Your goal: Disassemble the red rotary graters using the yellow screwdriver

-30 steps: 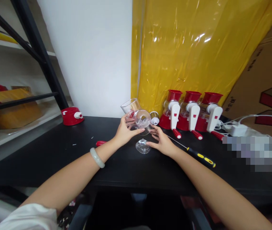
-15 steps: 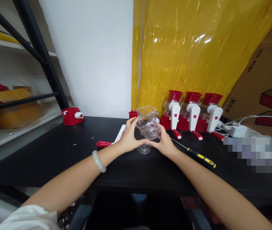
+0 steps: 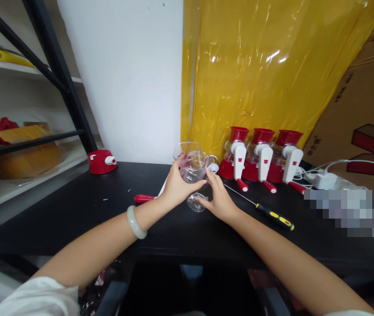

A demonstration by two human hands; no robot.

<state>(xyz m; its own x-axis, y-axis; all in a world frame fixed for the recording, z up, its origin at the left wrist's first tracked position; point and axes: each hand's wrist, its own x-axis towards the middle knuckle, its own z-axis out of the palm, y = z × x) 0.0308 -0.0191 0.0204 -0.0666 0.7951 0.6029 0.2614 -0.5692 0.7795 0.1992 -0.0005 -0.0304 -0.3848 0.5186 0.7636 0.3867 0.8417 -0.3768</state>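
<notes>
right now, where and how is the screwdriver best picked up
Probably by the thick black-and-yellow handle, coming from above and the right side with the right hand. The screwdriver lies flat on the black table, handle angled out to the right; the thin shaft points back toward that hand and offers less to grip.

1. A clear plastic body (image 3: 190, 161) is held tilted above the black table (image 3: 58, 215) by the left hand (image 3: 177, 186), above which, at the wrist, a pale bracelet (image 3: 136, 223) is worn.
2. The right hand (image 3: 220, 198) is placed at the body's right side, its thumb near a small clear disc (image 3: 195, 203).
3. A red-handled white crank (image 3: 144, 199) is partly covered by the left hand.
4. A screwdriver (image 3: 275, 216) is laid rightward; three red-topped grinders (image 3: 265, 153) are lined up behind.
</notes>
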